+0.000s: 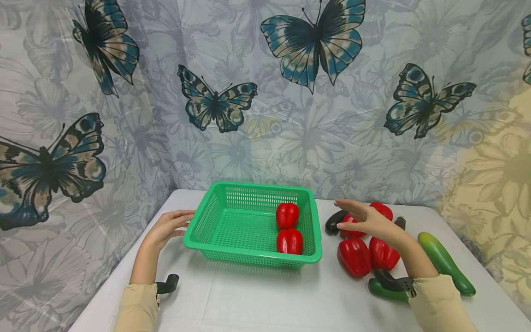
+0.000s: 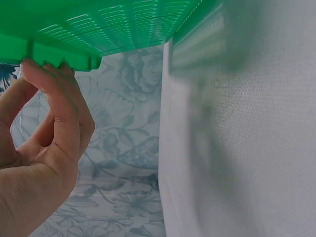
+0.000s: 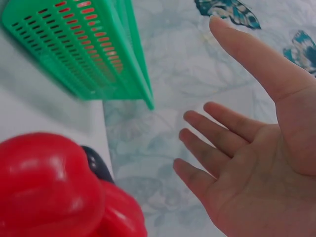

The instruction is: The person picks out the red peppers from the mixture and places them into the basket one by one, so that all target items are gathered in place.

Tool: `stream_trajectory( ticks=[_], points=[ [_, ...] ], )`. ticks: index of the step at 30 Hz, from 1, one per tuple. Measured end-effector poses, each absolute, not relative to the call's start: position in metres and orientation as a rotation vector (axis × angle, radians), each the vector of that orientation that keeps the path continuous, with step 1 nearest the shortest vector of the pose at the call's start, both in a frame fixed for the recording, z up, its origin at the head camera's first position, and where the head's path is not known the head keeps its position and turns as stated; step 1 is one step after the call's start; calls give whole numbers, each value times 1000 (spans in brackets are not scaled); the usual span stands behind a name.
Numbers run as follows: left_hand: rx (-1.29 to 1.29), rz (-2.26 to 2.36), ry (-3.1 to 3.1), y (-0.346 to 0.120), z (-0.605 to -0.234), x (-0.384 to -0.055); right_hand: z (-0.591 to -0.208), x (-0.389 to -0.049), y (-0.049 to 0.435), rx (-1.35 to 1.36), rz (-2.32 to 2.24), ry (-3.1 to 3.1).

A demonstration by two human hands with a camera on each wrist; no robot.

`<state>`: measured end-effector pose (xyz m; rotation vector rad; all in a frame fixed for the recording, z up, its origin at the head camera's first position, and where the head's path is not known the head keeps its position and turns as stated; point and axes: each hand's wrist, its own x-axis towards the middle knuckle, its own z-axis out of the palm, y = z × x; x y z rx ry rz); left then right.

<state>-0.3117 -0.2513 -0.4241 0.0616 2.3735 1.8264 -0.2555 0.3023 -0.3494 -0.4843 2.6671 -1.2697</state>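
— Two red peppers are noted in the green basket, near the far edge of the table. Hands, head view?
— Its left rim is touched by the loosely bent left hand; nothing is held by the right hand.
— Left wrist?
— Slotted plastic, judged light, slightly flexible, best gripped by both short rims.
— Right wrist?
— Fingers are spread near lobed, glossy peppers.

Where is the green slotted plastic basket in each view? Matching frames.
Head: basket just below centre, on the white table.
Left wrist: across the top and upper left, left hand fingertips at its rim.
Right wrist: upper left, above the glossy red bell peppers in the picture.
Shared landmark: grey-blue floral butterfly-print backdrop.
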Motion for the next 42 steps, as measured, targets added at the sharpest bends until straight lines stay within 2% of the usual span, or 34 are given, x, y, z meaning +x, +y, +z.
stream_trajectory(
  ticks=[26,42],
  points=[
    [40,1821,2365,-251,-423,-313,-364,-228,362,-328,-1279,2654],
    [64,1811,2373,-253,-423,-312,-391,-220,390,-117,-1207,2672]
  ],
)
